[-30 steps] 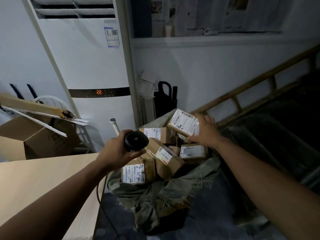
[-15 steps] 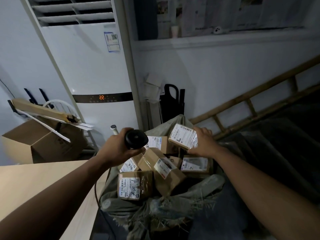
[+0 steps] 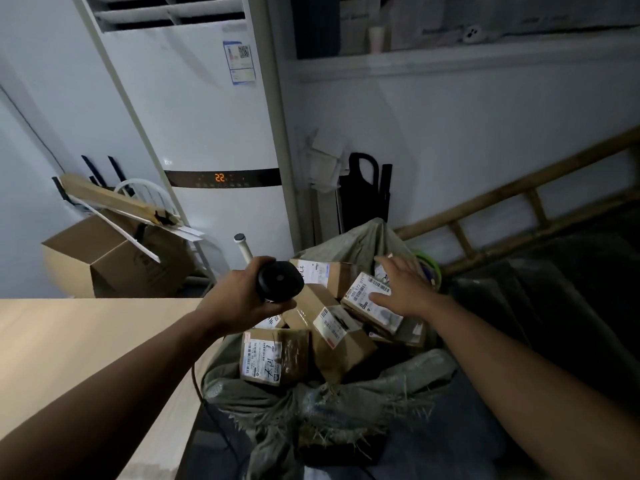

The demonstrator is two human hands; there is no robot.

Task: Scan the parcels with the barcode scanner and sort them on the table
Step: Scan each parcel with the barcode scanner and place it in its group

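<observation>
A grey-green woven sack [image 3: 346, 393] stands open beside the wooden table [image 3: 69, 341] and holds several brown cardboard parcels with white labels. My left hand [image 3: 232, 299] grips the black barcode scanner [image 3: 280, 281] above the sack's left side; its cable hangs down past the table edge. My right hand [image 3: 403, 289] lies with straight, spread fingers on a labelled parcel [image 3: 367, 299] that rests on top of the pile, thumb on the label. Other parcels lie in front [image 3: 273, 358], in the middle [image 3: 334, 332] and behind the scanner [image 3: 322, 275].
A tall white air conditioner [image 3: 207, 133] stands against the wall behind the sack. An open cardboard box [image 3: 104, 261] with boards on it sits at the left. A bamboo ladder [image 3: 519, 206] leans at the right above dark cloth [image 3: 554, 306].
My right hand lowered the labelled parcel from its raised, tilted position onto the pile, and its fingers have straightened. My left hand keeps the scanner in about the same spot.
</observation>
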